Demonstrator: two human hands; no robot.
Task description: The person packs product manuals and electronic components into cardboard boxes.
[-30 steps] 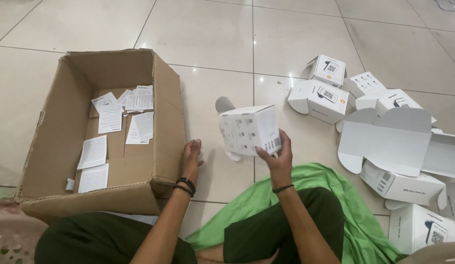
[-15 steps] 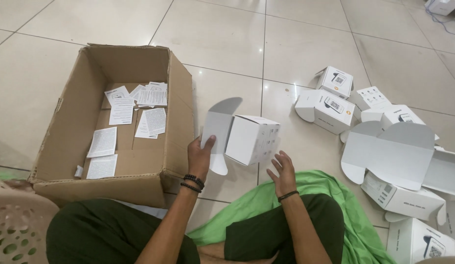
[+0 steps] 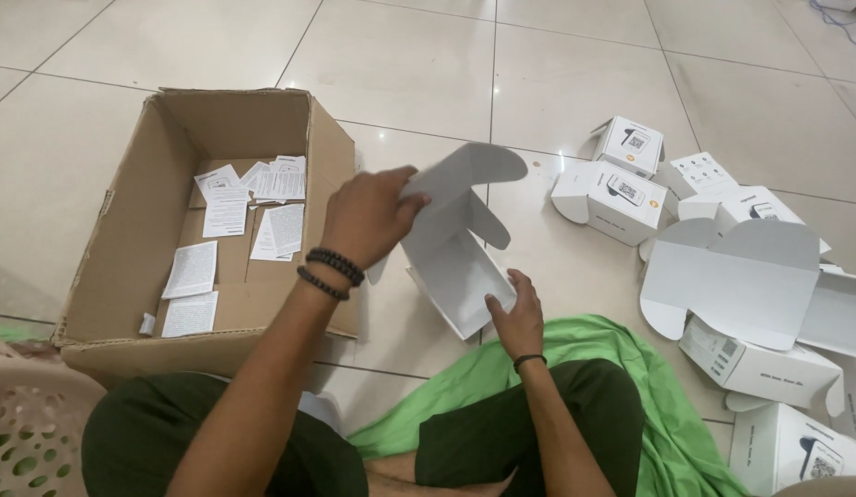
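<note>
So a small white box [image 3: 456, 262] is being held open just above the tiled floor [image 3: 575, 74], right in front of the knees, with its rounded lid flap tipped up. That flap is pinched at its edge by the left hand [image 3: 365, 216], fingers closed on the card, while the box's near lower corner is cupped by the right hand [image 3: 518, 317] with the fingers curled loosely round it. Beaded bracelets [image 3: 329, 273] are worn on the left wrist.

Off to the left, a big brown cardboard carton [image 3: 124, 267] is parked with its flaps open, and a scatter of printed paper leaflets [image 3: 230, 216] is lying flat on its bottom. The left forearm is crossed over the carton's near right corner. To the right, a heap of similar white boxes [image 3: 621, 189] is spread out, some closed, one unfolded flat [image 3: 732, 276]. A green cloth [image 3: 621, 340] is draped under the legs, and a pinkish perforated basket [image 3: 32, 433] is poking in at bottom left.
</note>
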